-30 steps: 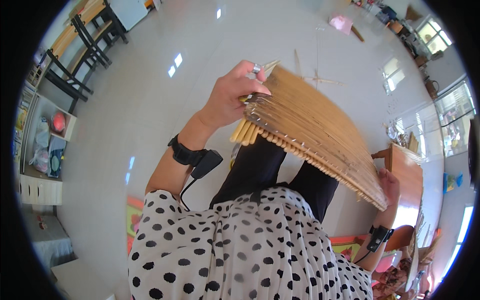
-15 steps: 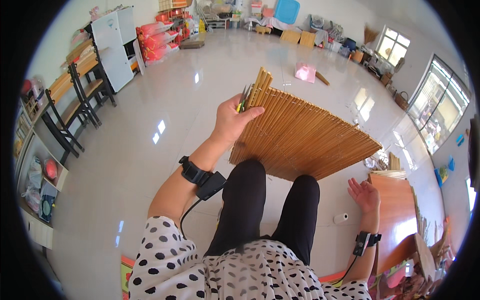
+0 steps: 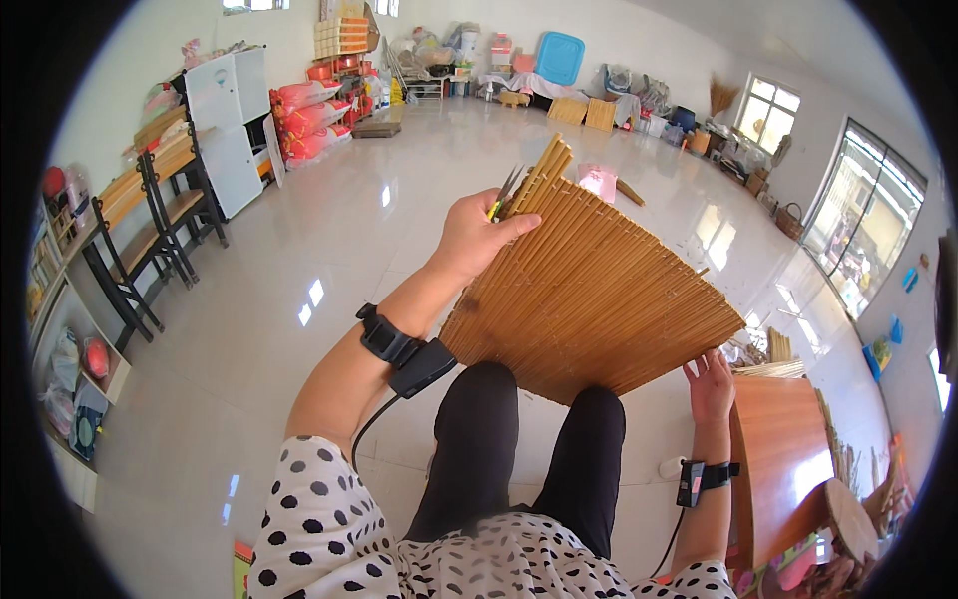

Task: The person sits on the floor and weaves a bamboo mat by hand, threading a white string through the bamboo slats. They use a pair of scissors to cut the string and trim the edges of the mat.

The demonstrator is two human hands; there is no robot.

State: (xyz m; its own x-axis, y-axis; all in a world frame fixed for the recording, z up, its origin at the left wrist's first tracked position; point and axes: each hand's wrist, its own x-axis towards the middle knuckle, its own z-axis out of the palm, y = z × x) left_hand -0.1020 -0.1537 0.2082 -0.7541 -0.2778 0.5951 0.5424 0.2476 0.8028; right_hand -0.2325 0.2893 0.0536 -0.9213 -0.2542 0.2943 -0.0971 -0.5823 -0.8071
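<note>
My left hand (image 3: pixel 474 237) is raised in front of me, gripping the upper left corner of a woven bamboo slat mat (image 3: pixel 599 299) together with small metal snips (image 3: pixel 504 190) that poke up beside the thumb. The mat fans out flat down to the right above my knees. My right hand (image 3: pixel 711 384), fingers spread, reaches up to the mat's lower right corner and touches its edge. Both wrists wear black bands with cables.
A wooden table (image 3: pixel 783 449) stands at my right with loose bamboo strips (image 3: pixel 768 349) behind it. Folding tables and chairs (image 3: pixel 140 230) line the left wall beside a white cabinet (image 3: pixel 230 125). Red sacks (image 3: pixel 309 110), boxes and baskets crowd the far wall. The white floor is glossy.
The mat has swung lower and flatter, and my view has tipped up toward the far wall. My right hand has slid from the mat's right edge to under its lower corner.
</note>
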